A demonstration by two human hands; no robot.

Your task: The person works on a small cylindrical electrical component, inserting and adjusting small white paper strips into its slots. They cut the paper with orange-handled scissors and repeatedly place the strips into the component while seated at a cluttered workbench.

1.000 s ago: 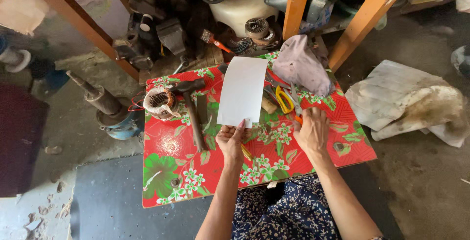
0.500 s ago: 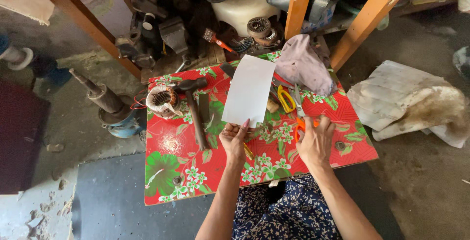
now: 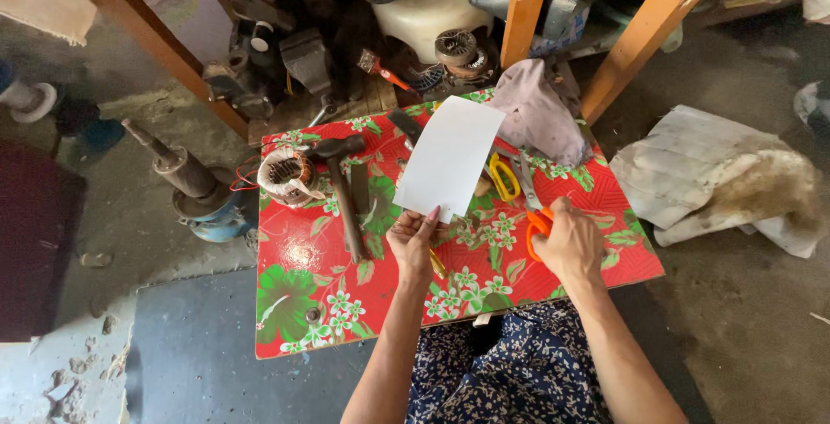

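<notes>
My left hand (image 3: 413,238) pinches the near edge of a stiff white sheet of paper (image 3: 448,158), which stands away from me over the tabletop (image 3: 294,303), long axis pointing up and slightly right. My right hand (image 3: 566,242) is closed around the orange handles of the scissors (image 3: 532,208), whose steel blades lie just right of the sheet. Beyond are yellow-handled scissors (image 3: 503,178), a dark hammer (image 3: 343,191), a copper-wound coil (image 3: 285,176) and a crumpled cloth (image 3: 540,117), all on the glossy red floral cover.
</notes>
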